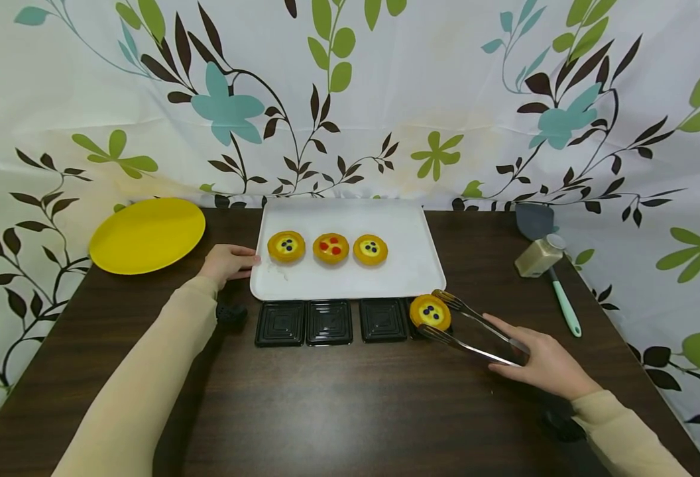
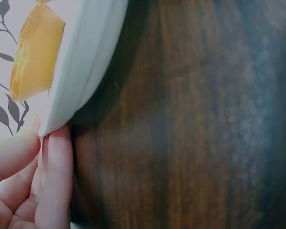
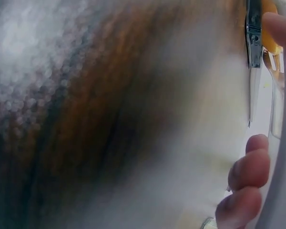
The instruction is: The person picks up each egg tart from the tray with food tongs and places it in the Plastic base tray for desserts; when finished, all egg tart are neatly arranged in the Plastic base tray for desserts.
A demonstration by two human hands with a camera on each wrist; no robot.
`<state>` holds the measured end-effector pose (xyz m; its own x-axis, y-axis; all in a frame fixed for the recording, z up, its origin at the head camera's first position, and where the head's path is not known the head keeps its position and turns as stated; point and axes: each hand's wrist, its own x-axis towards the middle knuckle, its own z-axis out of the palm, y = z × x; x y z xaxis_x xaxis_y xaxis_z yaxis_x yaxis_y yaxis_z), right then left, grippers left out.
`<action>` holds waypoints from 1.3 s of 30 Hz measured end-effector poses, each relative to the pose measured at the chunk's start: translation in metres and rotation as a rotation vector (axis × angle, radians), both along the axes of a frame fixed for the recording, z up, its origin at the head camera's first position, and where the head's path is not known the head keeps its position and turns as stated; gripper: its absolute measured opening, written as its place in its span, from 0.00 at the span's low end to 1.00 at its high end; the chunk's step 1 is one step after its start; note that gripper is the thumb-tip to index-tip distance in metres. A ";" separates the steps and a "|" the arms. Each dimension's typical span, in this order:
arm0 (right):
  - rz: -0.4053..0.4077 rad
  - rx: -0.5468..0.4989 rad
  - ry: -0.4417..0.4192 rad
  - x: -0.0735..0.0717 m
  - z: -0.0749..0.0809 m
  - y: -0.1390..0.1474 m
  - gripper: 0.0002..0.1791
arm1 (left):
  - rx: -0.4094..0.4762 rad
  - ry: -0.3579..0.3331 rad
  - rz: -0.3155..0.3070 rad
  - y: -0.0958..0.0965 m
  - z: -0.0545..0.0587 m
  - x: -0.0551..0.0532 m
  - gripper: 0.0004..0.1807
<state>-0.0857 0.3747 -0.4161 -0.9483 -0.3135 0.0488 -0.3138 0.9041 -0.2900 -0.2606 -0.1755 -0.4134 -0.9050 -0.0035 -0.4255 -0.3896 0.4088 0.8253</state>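
My left hand (image 1: 227, 263) pinches the left rim of a white tray (image 1: 350, 285); in the left wrist view, thumb and fingers meet at its edge. On this tray sit a blueberry-topped tart (image 1: 286, 246), a red-topped tart (image 1: 331, 248) and a second blueberry tart (image 1: 370, 250). Metal tongs (image 1: 481, 344) are held in my right hand (image 1: 543, 361). Their tips lie on either side of another blueberry tart (image 1: 430, 313), which is over the rightmost small black tray (image 1: 412, 328) and mostly covers it. Whether the tips press on the tart I cannot tell.
More small black trays (image 1: 281, 323) line the white tray's front edge. A yellow plate (image 1: 147, 236) stands at the back left. To the right, a shaker jar (image 1: 539, 256) lies across a spatula (image 1: 565, 308) with a mint handle. A patterned cloth (image 1: 362, 99) hangs behind the table.
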 end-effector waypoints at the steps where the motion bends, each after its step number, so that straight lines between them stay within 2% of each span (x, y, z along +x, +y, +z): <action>1: -0.004 0.008 -0.004 0.000 0.000 -0.001 0.47 | -0.002 0.000 0.002 0.000 0.000 0.000 0.25; 7: -0.020 0.022 -0.006 -0.002 0.001 -0.002 0.48 | -0.009 0.000 0.005 -0.002 -0.001 -0.001 0.25; 14: -0.028 -0.018 0.012 -0.004 0.003 -0.001 0.49 | 0.000 0.009 0.014 -0.002 0.001 0.000 0.25; 20: -0.019 -0.053 0.010 -0.013 0.011 -0.008 0.49 | 0.002 0.012 0.012 -0.003 0.003 0.002 0.25; 24: 0.002 -0.058 0.027 -0.028 0.018 -0.016 0.49 | 0.001 0.016 0.015 -0.003 0.002 0.003 0.25; 29: 0.007 -0.075 0.009 -0.055 0.022 -0.028 0.48 | -0.005 0.002 0.025 -0.001 0.002 0.003 0.25; 39: 0.044 -0.089 -0.044 -0.109 0.022 -0.049 0.48 | 0.006 0.001 0.030 0.000 -0.001 0.001 0.24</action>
<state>-0.1951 0.3257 -0.3945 -0.9355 -0.3513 0.0372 -0.3380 0.8597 -0.3829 -0.2600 -0.1750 -0.4142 -0.9048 -0.0283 -0.4250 -0.4011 0.3917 0.8280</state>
